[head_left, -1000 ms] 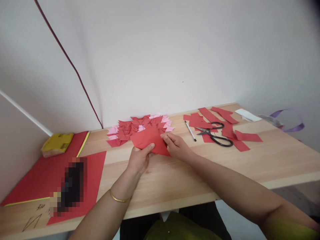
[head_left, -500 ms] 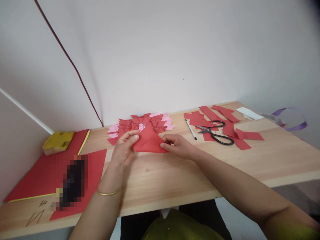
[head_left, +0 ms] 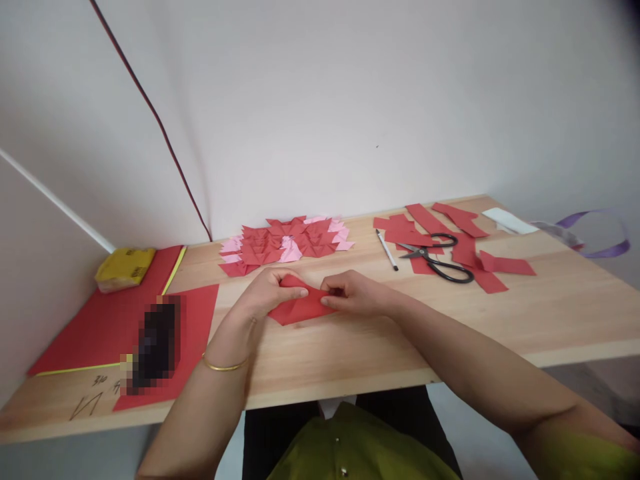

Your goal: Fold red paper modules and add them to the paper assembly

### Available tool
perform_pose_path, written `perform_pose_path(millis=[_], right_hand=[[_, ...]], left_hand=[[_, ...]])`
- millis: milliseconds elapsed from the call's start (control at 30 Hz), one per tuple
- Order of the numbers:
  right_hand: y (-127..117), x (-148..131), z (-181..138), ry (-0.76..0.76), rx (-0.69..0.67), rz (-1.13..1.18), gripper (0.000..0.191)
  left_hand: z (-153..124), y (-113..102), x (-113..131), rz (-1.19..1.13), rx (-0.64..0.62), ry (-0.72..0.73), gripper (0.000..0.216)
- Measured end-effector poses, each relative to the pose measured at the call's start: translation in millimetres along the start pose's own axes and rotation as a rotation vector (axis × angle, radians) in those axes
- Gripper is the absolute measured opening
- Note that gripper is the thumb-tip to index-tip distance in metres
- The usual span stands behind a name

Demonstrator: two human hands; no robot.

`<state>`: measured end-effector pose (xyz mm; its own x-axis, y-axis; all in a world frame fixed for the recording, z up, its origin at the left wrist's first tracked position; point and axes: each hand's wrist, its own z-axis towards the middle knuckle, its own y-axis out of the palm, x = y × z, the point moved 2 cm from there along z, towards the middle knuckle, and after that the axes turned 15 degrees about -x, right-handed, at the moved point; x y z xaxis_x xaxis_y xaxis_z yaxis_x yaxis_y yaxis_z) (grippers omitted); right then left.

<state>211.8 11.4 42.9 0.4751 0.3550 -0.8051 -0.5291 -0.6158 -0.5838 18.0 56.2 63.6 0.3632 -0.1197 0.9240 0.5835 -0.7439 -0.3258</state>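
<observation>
Both hands work a piece of red paper (head_left: 300, 308) that lies low on the wooden table (head_left: 350, 347), partly folded. My left hand (head_left: 265, 293) curls over its left side with the fingers pinched on the upper edge. My right hand (head_left: 353, 293) pinches the right corner between thumb and fingers. Just behind the hands lies a spread of several folded red and pink paper triangles (head_left: 285, 241).
Black scissors (head_left: 440, 257) and a white pen (head_left: 387, 250) lie among red paper strips (head_left: 465, 247) at the right. Large red sheets (head_left: 115, 320), a yellow packet (head_left: 125, 267) and a blurred dark object (head_left: 155, 343) sit at the left. A purple ribbon (head_left: 600, 233) hangs at the far right.
The red paper was held up as a flat sheet, then a triangle; now it is lowered to the table and folded smaller. Both hands have closed in on it.
</observation>
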Motion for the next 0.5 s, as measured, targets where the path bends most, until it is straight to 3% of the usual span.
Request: perform_pose_path(millis=[133, 267, 500], right_hand=[[-3.3, -0.4, -1.1, 0.012, 0.021, 0.047, 0.015], [-10.0, 1.1, -4.8, 0.044, 0.066, 0.102, 0.016], [-15.4, 1.6, -5.9, 0.032, 0.272, 0.177, 0.017]], left_hand=[[-1.5, -2.8, -2.9, -0.011, 0.082, -0.007, 0.019], [-4.1, -9.8, -10.8, -0.202, 0.158, -0.039, 0.024], [-5.1, -14.3, -12.2, -0.401, 0.220, -0.018, 0.030]])
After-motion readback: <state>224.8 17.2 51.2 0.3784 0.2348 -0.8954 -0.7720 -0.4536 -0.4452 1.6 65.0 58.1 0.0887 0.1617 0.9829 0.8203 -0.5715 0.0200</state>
